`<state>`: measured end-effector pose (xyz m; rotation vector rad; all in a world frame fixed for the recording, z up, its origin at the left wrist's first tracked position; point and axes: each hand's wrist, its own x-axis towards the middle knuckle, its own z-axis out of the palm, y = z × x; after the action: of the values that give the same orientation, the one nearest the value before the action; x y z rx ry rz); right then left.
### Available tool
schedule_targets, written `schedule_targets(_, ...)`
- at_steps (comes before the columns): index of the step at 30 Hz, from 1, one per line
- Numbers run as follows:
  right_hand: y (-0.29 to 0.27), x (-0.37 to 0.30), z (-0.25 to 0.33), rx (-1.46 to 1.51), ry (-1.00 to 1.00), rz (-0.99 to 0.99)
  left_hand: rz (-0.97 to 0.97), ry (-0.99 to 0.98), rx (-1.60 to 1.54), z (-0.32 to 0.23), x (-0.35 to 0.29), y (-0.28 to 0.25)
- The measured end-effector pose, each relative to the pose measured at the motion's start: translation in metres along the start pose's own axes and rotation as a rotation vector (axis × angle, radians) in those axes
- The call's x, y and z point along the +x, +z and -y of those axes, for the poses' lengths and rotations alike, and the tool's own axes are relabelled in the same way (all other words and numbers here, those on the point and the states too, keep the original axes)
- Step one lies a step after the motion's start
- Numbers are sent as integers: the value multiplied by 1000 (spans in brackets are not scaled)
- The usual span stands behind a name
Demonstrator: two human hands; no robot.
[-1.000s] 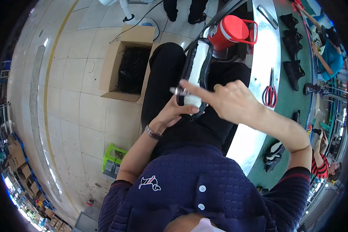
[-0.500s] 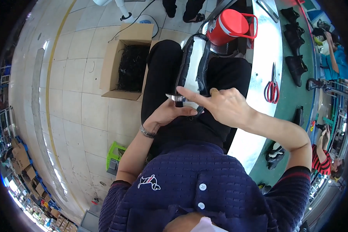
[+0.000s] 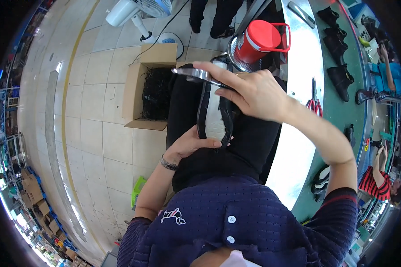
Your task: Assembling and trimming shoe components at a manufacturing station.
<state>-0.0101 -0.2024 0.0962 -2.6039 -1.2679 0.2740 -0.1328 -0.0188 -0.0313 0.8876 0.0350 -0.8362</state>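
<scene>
Head view: black-and-white shoe upper (image 3: 214,113) standing on the lap
Left hand (image 3: 192,144): cupped round its base
Right hand (image 3: 254,91): pinching slim metal tool (image 3: 196,74) above it
Risk: tool probably slips, nicks left fingers

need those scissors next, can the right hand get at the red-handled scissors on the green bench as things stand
Probably yes, once freed. The red-handled scissors lie in the open on the green bench, close beside the right forearm, nothing over them. But the right hand is gripping a thin metal tool now.
</scene>
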Motion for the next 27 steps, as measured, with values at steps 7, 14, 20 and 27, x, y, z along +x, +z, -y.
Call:
schedule_targets(7,2,-15,-23,-100,94,5,-344,69,-240,-43,24,-6)
schedule_targets(14,42,-26,-11,125,370,-12,-258,-189,-157,-69,52,-22)
schedule_targets(20,25,-47,-3,307,358,-374,-271,-109,-51,-63,54,-4)
schedule_targets(27,44,-128,-2,703,803,-543,-138,444,414,-44,40,13)
